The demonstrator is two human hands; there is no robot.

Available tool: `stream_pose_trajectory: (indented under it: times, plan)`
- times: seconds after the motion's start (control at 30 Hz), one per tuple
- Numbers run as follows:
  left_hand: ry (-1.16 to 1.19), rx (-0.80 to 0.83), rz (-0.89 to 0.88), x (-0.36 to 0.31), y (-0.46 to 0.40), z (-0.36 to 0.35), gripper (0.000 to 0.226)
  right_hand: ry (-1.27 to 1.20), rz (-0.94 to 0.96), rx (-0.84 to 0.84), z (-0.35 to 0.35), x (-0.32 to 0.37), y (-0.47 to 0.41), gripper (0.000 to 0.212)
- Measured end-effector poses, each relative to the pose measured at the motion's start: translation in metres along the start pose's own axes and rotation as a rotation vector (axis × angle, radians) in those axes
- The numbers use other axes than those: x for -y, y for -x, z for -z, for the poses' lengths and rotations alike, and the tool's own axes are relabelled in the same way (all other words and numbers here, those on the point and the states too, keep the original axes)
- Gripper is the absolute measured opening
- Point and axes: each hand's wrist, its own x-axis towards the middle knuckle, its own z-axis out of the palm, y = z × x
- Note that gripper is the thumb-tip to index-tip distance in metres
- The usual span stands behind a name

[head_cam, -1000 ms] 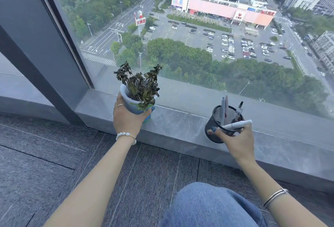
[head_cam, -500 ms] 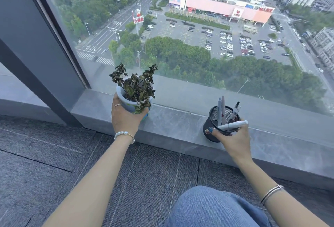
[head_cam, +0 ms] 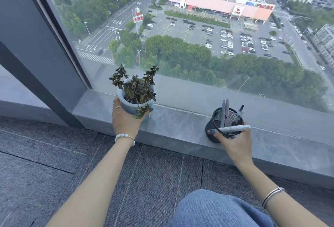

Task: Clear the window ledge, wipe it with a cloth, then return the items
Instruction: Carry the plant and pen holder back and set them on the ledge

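Note:
A small white and blue plant pot [head_cam: 134, 106] with a wilted dark plant sits in my left hand [head_cam: 124, 122], at the left part of the grey stone window ledge [head_cam: 180, 129]; whether the pot rests on the stone I cannot tell. To the right a black mesh pen holder [head_cam: 216, 122] with several pens stands on the ledge near its front edge. My right hand [head_cam: 235, 145] grips the holder's near rim and also pins a white marker [head_cam: 235, 129] lying across it.
Behind the ledge rises a large glass pane [head_cam: 198, 46] with a dark slanted frame post [head_cam: 36, 86] at the left. Grey carpet tiles [head_cam: 54, 163] cover the floor in front. My knee in blue jeans [head_cam: 216, 210] is at the bottom centre.
Both hands have kept their grips. The plant pot and pen holder have come down slightly toward the ledge, and the view has shifted a little.

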Motion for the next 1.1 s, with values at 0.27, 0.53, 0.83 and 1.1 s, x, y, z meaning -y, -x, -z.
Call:
stream_pose_trajectory:
  times: [0.27, 0.53, 0.83, 1.1]
  plan:
    - [0.017, -0.003, 0.067, 0.007, -0.010, -0.005, 0.096, -0.010, -0.014, -0.006, -0.006, -0.006, -0.015, 0.037]
    - [0.037, 0.031, 0.075, 0.006, -0.030, -0.014, 0.089, -0.031, -0.023, -0.021, -0.012, 0.002, -0.029, 0.023]
    - [0.016, 0.055, 0.069, 0.016, -0.052, -0.022, 0.100, -0.016, -0.098, -0.001, -0.024, -0.008, -0.043, 0.064]
    - [-0.013, 0.075, 0.067, 0.015, -0.063, -0.027, 0.101, -0.022, -0.122, 0.001, -0.031, -0.009, -0.052, 0.067]
